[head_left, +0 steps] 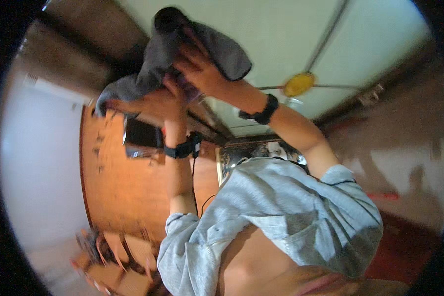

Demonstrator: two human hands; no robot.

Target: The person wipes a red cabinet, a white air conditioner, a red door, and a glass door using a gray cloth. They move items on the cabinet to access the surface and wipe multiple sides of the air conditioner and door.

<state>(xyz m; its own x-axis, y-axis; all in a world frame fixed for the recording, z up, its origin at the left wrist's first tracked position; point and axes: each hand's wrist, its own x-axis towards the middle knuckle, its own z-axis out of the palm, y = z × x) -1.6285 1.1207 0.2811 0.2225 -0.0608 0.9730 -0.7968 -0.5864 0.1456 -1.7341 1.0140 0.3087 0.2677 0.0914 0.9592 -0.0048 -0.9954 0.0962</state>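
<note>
Both my arms are raised, with the hands close together at the upper left on a dark grey cloth (155, 61). My left hand (155, 104) grips its lower part, the fingers partly hidden in the folds. Over the middle of the cloth lies my right hand (200, 69), holding it with the fingers somewhat blurred. A dark rounded part tops the bundle, and a small purple patch shows between the hands; I cannot tell what either is. Black bands circle my left wrist (181, 149) and right wrist (262, 111).
A ceiling fan (299, 85) with a yellow hub hangs from the pale ceiling. Behind my left forearm is a black screen (143, 132) against an orange wooden surface. Wooden chairs (126, 256) stand at the lower left. A black cable (194, 182) runs down from the left wristband.
</note>
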